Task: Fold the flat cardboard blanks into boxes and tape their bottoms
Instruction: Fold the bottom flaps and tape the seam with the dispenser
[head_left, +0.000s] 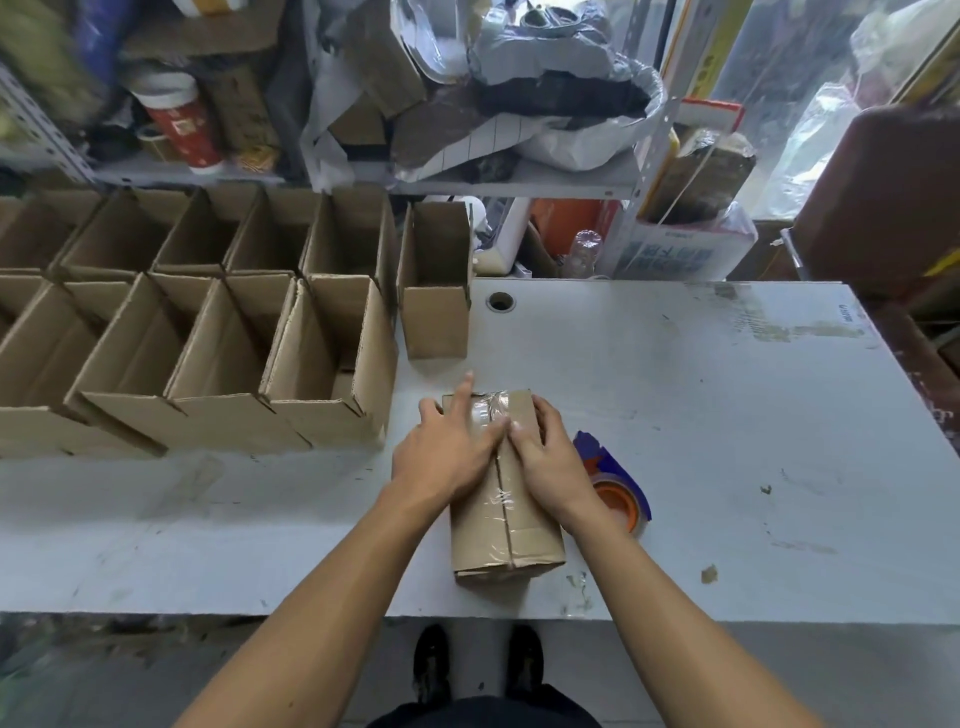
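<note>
— Where's the box (506, 499)?
— Near the counter (727, 415) front edge; I see left hand (447, 457) and right hand (550, 462) pressing flat on its taped seam.
— Room?
— Bare counter right; tape dispenser (618, 488) beside it, open boxes (218, 353) left.

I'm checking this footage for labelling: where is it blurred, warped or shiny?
Head view: the shelf clutter at top left is smeared; the table's near edge bows, wide-lens warp; the tape on the box glints; both hands look sharp.
</note>
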